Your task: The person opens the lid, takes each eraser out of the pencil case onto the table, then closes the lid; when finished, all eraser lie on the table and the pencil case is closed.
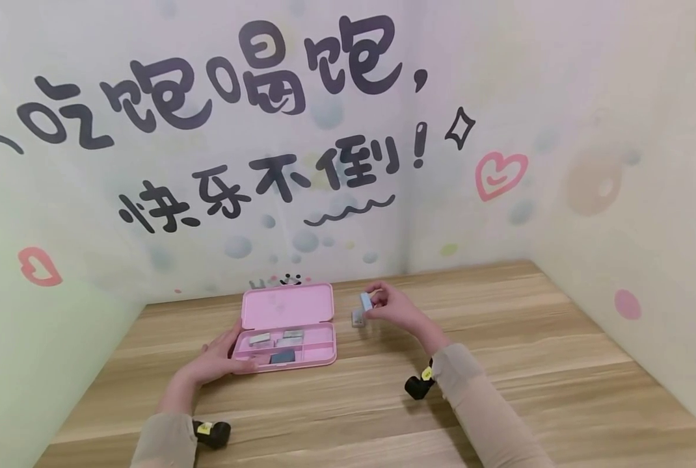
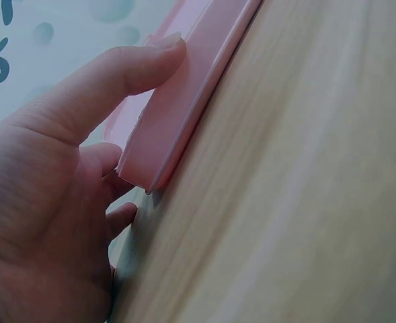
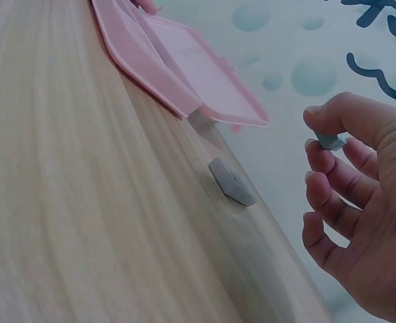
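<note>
A pink pencil case (image 1: pixel 319 353) lies with its lid (image 1: pixel 288 307) raised at the back. My left hand (image 1: pixel 214 359) holds its left end; in the left wrist view the thumb (image 2: pixel 159 60) lies on the front wall, other fingers at the end. Inside the compartments are a dark blue-grey block (image 1: pixel 282 357) and several pale ones. To the right of the case, my right hand (image 1: pixel 395 308) pinches a small light-blue block (image 1: pixel 366 302) between thumb and fingertips, above the table in the right wrist view. Below it, a grey block (image 3: pixel 232 182) lies on the wood.
The wooden table (image 1: pixel 348 416) meets a printed wall (image 1: pixel 360 240) right behind the case, with a side wall (image 1: pixel 611 260) on the right. Both wrists carry black cameras, such as the right one (image 1: pixel 418 387).
</note>
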A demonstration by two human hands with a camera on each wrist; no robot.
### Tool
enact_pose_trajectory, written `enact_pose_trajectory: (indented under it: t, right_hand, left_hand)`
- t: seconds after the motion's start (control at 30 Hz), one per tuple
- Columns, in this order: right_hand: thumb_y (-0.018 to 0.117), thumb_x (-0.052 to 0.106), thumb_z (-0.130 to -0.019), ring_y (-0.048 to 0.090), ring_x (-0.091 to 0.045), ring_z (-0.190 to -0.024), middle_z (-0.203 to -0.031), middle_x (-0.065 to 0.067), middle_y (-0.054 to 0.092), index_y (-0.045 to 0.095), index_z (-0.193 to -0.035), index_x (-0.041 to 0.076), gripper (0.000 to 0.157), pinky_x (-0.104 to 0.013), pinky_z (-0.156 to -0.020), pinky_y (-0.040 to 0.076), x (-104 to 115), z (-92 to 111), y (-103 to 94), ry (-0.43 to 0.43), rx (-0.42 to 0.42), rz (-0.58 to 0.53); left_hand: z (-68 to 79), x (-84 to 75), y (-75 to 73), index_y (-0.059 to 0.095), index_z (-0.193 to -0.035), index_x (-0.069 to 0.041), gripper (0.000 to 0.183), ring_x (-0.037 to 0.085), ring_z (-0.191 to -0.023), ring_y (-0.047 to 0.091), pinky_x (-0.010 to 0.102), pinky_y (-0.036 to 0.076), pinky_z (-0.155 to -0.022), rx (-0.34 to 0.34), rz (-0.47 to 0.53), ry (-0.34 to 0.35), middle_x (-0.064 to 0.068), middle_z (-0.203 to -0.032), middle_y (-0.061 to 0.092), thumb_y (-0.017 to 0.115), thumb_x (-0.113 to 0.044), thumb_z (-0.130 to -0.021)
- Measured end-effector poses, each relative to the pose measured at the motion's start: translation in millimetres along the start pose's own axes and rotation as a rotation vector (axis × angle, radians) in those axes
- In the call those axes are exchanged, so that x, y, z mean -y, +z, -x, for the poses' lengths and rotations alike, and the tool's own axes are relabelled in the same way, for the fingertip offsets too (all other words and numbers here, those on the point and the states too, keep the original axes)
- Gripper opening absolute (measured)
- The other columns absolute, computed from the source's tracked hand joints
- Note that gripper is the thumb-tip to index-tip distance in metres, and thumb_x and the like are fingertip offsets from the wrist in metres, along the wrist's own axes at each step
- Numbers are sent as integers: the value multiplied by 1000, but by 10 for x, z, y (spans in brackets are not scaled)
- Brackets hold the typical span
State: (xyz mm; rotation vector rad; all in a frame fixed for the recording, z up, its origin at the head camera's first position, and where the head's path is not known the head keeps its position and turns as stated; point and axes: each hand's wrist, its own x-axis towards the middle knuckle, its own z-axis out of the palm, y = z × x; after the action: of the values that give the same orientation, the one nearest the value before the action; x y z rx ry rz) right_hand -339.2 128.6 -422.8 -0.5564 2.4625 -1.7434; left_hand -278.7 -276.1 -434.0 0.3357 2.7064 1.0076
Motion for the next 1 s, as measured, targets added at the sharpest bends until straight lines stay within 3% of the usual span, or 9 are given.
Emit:
enact_pose_trajectory:
  t: [0.7, 1.0]
  right_hand:
    - [76, -1, -75, 52, -19, -77, -89, -10, 56, 54, -113, -3, 44, -25, -61, 45, -201, 3, -100, 82, -108, 67]
    - [79, 2, -71, 52, -18, -75, -86, -8, 56, 56, -107, -1, 42, -26, -61, 44, -274, -10, -43, 113, -131, 135]
  left_hand:
    - [2, -7, -8, 3, -155, -5, 114, 48, -142, 2, 69, -8, -106, 1, -9, 4, 26, -158, 7, 76, -45, -78]
    - [17, -17, -9, 1, -156, -6, 115, 48, -143, 0, 68, -9, -106, 10, -4, -7, 25, -159, 5, 76, -47, -78]
